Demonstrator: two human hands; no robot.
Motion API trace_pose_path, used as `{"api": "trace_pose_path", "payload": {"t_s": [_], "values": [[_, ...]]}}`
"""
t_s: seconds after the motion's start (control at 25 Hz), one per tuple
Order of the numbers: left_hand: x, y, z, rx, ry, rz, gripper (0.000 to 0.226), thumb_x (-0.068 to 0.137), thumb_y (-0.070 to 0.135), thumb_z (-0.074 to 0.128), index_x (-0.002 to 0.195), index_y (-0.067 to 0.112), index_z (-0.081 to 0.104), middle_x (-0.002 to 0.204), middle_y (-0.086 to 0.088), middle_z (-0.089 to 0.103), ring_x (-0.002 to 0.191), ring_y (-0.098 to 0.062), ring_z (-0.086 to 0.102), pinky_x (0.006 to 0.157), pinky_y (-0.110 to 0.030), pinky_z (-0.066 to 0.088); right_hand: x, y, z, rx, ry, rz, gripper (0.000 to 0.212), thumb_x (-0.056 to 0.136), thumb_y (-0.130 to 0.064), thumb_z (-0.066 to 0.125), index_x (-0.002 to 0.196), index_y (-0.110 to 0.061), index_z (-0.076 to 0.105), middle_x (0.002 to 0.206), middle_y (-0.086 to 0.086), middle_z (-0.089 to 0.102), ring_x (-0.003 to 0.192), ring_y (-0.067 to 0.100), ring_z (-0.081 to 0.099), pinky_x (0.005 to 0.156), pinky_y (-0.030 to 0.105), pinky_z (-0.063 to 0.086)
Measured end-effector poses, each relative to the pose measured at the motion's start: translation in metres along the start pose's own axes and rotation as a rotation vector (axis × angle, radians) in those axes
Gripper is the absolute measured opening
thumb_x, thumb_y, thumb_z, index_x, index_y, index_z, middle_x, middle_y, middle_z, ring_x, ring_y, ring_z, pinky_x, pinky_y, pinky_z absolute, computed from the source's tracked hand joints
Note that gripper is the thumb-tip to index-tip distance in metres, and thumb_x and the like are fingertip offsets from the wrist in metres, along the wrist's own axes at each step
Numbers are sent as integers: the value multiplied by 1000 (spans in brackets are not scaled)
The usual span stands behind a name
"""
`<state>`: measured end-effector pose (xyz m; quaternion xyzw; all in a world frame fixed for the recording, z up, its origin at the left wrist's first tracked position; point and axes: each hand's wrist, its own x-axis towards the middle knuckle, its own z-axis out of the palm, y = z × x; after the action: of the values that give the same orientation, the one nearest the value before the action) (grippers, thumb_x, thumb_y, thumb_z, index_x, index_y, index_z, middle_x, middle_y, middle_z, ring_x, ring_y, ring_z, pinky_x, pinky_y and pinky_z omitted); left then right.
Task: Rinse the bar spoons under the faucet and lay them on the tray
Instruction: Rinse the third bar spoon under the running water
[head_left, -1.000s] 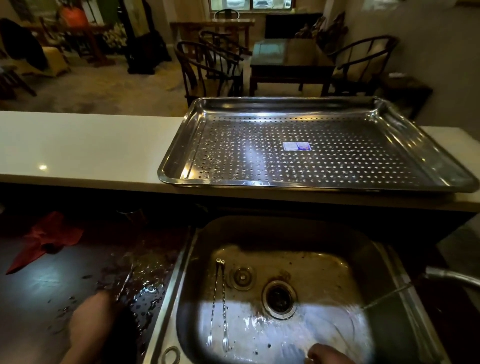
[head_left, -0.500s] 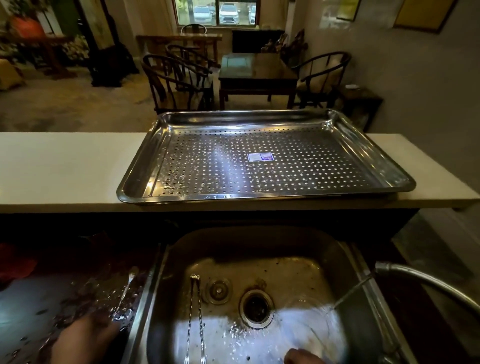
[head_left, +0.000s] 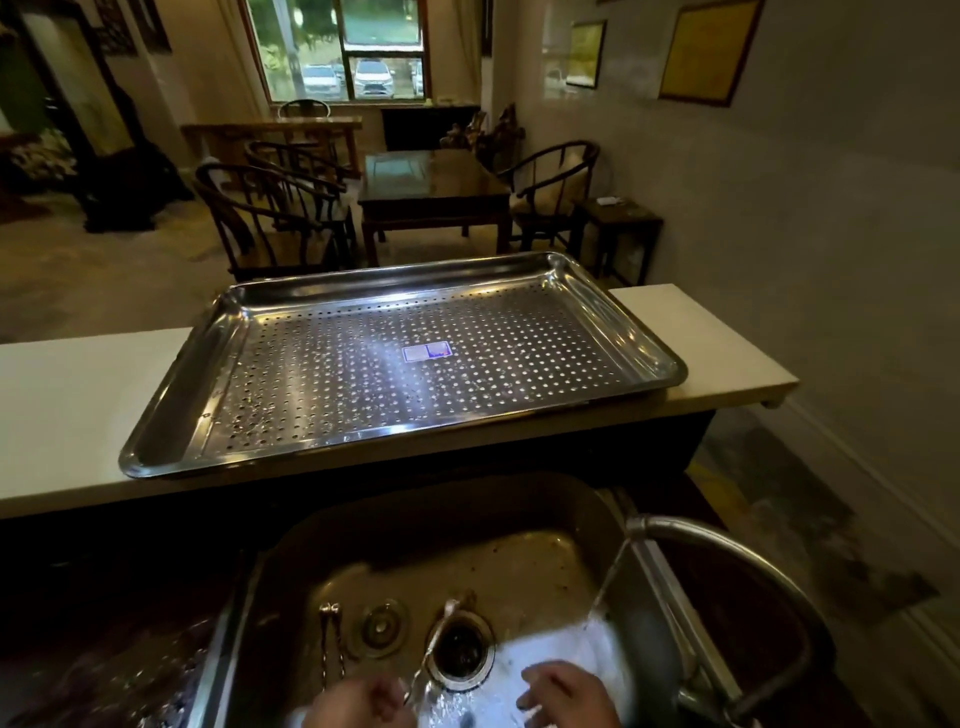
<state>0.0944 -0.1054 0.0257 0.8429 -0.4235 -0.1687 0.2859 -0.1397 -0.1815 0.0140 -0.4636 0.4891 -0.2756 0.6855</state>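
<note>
The left hand is now seen inside the sink, having been brought over from the dark wet counter on the left, where it was a second ago. A spoon, apparently taken from that counter, is pinched in its fingers. The held bar spoon is tilted up and away, not lying flat, with its far end over the drain. The right hand is further into view than before, near where the water stream from the faucet lands. Its fingers are loosely curled, and whether anything is held cannot be told. The stream is seen landing right of the held bar spoon, so it is judged beside the water, not properly under it yet. Two more bar spoons are left lying side by side on the sink floor, left of the drain. The tray on the white worktop behind the sink carries no spoons, only a label. Rinsing is judged just begun and nothing is laid out yet
</note>
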Motion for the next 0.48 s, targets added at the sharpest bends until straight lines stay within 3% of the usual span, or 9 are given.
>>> {"api": "trace_pose_path", "payload": {"t_s": [0.08,0.12,0.2,0.32,0.48], "values": [[-20,46,-6,-134,-188,-57,18,49,23,69,59,37,67,65,17,67,64,5,61,72,-10,44,-15,-26,-2,85,112,60,14,94,-13,63,99,-3,70,79,17,75,65,30,67,57,34,55],[-29,61,-4,-195,-240,-65,6,54,19,65,57,25,65,61,5,68,55,-4,61,64,-18,52,-15,-33,-6,126,110,52,16,98,-15,58,104,-5,69,83,13,77,65,25,68,54,32,56],[-38,76,-3,-263,-306,-79,10,60,10,66,58,19,63,58,-6,66,48,-12,58,46,-33,56,-17,-48,-8,158,108,6,21,102,-21,50,112,-12,66,97,12,77,75,25,73,63,35,61],[-43,85,-7,-244,-360,-57,13,63,7,66,62,20,64,59,-6,65,50,-18,63,42,-37,56,-17,-61,-3,185,126,-30,25,104,-23,45,123,-18,60,113,14,68,86,26,73,68,32,62],[-57,87,-12,-270,-349,-69,14,63,7,66,66,20,66,60,-3,63,48,-18,61,37,-39,54,-18,-70,7,311,118,-11,22,102,-11,47,118,-9,61,103,15,76,79,27,68,68,33,62]]}}
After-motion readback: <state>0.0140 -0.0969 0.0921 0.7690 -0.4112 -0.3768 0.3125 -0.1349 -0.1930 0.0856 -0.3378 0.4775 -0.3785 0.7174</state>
